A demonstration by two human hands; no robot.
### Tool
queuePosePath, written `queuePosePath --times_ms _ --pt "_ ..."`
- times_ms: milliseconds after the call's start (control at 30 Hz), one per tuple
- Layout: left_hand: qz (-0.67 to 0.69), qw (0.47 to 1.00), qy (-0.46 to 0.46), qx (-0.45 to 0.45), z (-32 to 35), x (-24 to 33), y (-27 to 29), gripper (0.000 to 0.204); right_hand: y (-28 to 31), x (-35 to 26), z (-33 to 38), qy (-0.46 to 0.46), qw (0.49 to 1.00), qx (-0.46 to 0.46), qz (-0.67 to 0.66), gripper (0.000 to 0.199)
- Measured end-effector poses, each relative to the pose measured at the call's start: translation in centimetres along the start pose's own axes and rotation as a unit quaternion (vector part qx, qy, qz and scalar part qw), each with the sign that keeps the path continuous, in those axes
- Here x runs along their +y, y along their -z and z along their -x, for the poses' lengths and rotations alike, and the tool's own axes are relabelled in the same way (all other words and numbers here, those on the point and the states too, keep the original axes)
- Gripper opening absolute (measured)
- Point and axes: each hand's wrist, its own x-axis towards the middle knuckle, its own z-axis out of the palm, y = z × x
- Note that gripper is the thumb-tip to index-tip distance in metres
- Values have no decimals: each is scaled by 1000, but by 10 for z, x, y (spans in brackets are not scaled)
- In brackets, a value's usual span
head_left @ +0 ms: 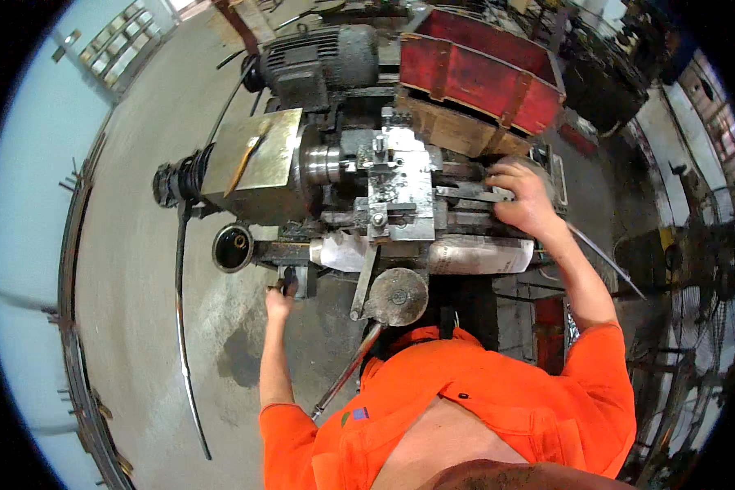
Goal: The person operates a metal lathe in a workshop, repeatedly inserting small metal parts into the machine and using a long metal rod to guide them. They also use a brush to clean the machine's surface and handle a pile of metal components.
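A metal lathe lies in front of me, with its headstock (257, 163), shiny round chuck (322, 163) and slotted steel tool carriage (400, 192). My left hand (278, 303) is low at the machine's front left, closed round a small dark handle (289, 282) beside a grey block. My right hand (524, 196) reaches over the bed at the right of the carriage. Its fingers are bent over a dark part by a flat metal bar (474, 194); what they grip is hidden. A round dial-like handwheel (398, 296) sits below the carriage.
A ribbed electric motor (322, 61) and a red wooden crate (474, 82) stand behind the lathe. A tool with an orange-brown handle (241, 167) lies on the headstock. A pot of dark liquid (233, 247) is at its front. A long rod (184, 351) stretches down the left.
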Motion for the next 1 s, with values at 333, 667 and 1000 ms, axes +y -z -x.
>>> queuePosePath --times_ms 333,667,1000 --pt "-252 952 -49 -166 -40 29 46 29 39 146 194 -338 926 6 170 42" --pt "130 951 39 -277 58 105 145 40 11 209 339 -584 756 -92 282 28" --pt "200 913 -52 -352 140 230 132 21 -33 29 340 -572 819 40 23 27"
